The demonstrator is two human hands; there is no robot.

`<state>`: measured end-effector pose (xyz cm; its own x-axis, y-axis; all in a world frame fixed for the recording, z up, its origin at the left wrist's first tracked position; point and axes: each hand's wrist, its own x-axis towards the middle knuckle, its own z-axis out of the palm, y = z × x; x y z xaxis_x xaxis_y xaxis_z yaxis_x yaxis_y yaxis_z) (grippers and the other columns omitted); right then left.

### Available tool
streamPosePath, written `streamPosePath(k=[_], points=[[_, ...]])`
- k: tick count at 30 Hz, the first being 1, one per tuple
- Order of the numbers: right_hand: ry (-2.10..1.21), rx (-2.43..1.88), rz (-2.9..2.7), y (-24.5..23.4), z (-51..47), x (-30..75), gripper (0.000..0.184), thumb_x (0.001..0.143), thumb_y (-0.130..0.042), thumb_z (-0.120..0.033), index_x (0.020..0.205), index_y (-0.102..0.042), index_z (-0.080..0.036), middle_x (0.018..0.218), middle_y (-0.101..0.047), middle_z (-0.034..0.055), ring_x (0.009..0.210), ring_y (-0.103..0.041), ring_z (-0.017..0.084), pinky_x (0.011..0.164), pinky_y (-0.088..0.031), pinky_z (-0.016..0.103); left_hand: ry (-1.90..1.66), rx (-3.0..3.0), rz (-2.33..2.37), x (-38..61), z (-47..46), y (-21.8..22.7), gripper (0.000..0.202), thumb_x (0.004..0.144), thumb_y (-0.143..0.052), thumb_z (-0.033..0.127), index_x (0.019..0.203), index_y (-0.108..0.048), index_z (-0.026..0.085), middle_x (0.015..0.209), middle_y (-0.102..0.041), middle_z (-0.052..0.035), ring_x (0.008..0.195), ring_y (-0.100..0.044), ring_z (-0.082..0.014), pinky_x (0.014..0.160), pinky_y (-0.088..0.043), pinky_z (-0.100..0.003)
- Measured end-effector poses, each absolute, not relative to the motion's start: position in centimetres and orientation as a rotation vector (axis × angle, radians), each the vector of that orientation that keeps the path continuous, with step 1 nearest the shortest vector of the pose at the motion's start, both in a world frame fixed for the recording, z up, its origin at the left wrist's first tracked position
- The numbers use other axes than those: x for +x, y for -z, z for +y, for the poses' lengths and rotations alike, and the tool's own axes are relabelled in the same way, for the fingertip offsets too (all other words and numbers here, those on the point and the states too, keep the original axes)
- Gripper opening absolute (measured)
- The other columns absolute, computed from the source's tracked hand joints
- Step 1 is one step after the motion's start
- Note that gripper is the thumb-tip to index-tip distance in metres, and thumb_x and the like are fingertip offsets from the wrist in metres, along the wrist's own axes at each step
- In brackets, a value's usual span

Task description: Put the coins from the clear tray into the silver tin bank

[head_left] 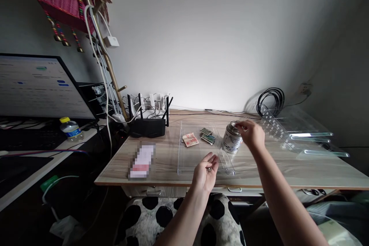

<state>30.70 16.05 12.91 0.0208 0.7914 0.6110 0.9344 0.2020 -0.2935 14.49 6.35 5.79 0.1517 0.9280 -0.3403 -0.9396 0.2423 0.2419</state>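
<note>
My left hand is palm up over the front of a clear plastic sheet, fingers half curled. A small shiny coin lies in its palm. Pinched closed, my right hand is at the top rim of a patterned tin can; what its fingertips hold, if anything, is hidden. The can stands upright at the right side of the clear plastic sheet. On that sheet, left of the can, lie a reddish banknote and some folded greenish banknotes.
Clear acrylic panels and a coiled black cable occupy the right. A black router stands at the back left. Further left are a monitor and a yellow-capped bottle. A blurred pinkish item lies near the desk's left edge.
</note>
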Motion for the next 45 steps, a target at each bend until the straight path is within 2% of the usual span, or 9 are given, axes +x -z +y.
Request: streamPosePath(k=[7,11,13,23,27,33,38,41,45], points=[[0.026,-2.033,-1.944,-15.1,21.0,33.5,0.019,0.064,-0.054,-0.032,0.075,-0.068,-0.024,0.073,-0.064,0.0042,0.068,-0.055,0.017,0.053,-0.036,0.024,-1.4,-0.019,0.438,14.2,6.3,-5.8,0.041,0.068,-0.041,-0.005,0.105,-0.046,0.011,0.103,-0.056,-0.0158,0.095,-0.056,-0.0186,0.075,-0.049,-0.026],[0.162,-1.637,-1.895,-13.2,15.2,29.7,0.027,0.075,-0.044,-0.034,0.086,-0.065,-0.022,0.086,-0.062,0.006,0.069,-0.054,0.015,0.054,-0.037,0.024,-1.397,-0.035,0.431,13.8,6.5,-5.8,0.026,0.074,-0.049,0.017,0.1,-0.051,0.014,0.101,-0.057,-0.0142,0.093,-0.057,-0.0193,0.072,-0.049,-0.028],[-0.13,-1.276,-2.25,-11.3,11.6,27.2,0.023,0.074,-0.047,-0.034,0.084,-0.065,-0.023,0.08,-0.061,0.0035,0.063,-0.053,0.011,0.054,-0.039,0.021,-1.384,-0.04,0.408,13.7,6.6,-6.0,0.025,0.076,-0.047,0.025,0.097,-0.054,0.012,0.095,-0.059,-0.0141,0.086,-0.058,-0.0192,0.069,-0.048,-0.028],[-0.489,-1.001,-2.417,-7.8,8.0,24.3,0.019,0.076,-0.047,-0.024,0.081,-0.065,-0.022,0.08,-0.058,0.0029,0.062,-0.052,0.01,0.057,-0.04,0.021,-1.295,-0.069,0.458,13.8,6.5,-5.7,0.028,0.078,-0.041,0.029,0.088,-0.058,0.009,0.074,-0.057,-0.0101,0.065,-0.057,-0.0159,0.061,-0.047,-0.029],[-0.407,-0.994,-2.405,-9.2,9.1,25.8,0.021,0.077,-0.044,-0.025,0.076,-0.065,-0.02,0.076,-0.058,0.0029,0.06,-0.051,0.01,0.055,-0.039,0.021,-1.264,-0.066,0.37,14.1,6.5,-5.6,0.026,0.078,-0.04,0.026,0.085,-0.056,0.007,0.078,-0.058,-0.0124,0.072,-0.058,-0.0164,0.063,-0.047,-0.027],[0.255,-1.606,-1.82,-13.0,17.3,32.4,0.026,0.074,-0.045,-0.036,0.079,-0.065,-0.021,0.082,-0.061,0.0048,0.068,-0.053,0.014,0.055,-0.037,0.024,-1.202,0.025,0.362,13.3,6.1,-6.9,0.028,0.077,-0.041,0.022,0.096,-0.055,0.006,0.103,-0.056,-0.0188,0.096,-0.055,-0.0222,0.073,-0.048,-0.031],[0.093,-1.945,-1.954,-14.1,21.9,34.4,0.023,0.066,-0.051,-0.036,0.076,-0.067,-0.023,0.072,-0.064,0.0042,0.067,-0.056,0.017,0.053,-0.036,0.024,-1.208,0.019,0.383,12.8,6.1,-7.1,0.031,0.077,-0.041,0.024,0.099,-0.054,0.006,0.104,-0.055,-0.0186,0.096,-0.054,-0.0215,0.074,-0.048,-0.031],[0.132,-1.87,-1.876,-13.9,19.8,32.6,0.025,0.069,-0.05,-0.037,0.081,-0.067,-0.024,0.077,-0.064,0.0051,0.073,-0.056,0.019,0.056,-0.038,0.026,-1.222,0.027,0.37,12.7,6.3,-6.8,0.037,0.077,-0.041,0.031,0.103,-0.053,0.008,0.107,-0.053,-0.0186,0.099,-0.053,-0.0225,0.077,-0.046,-0.034],[-0.008,-1.295,-2.118,-12.0,12.7,28.0,0.026,0.077,-0.044,-0.033,0.088,-0.064,-0.022,0.081,-0.062,0.005,0.069,-0.055,0.013,0.059,-0.04,0.023,-1.259,0.037,0.317,12.6,6.6,-6.6,0.046,0.073,-0.044,0.042,0.107,-0.052,0.012,0.106,-0.054,-0.0169,0.098,-0.053,-0.0238,0.078,-0.044,-0.036]])
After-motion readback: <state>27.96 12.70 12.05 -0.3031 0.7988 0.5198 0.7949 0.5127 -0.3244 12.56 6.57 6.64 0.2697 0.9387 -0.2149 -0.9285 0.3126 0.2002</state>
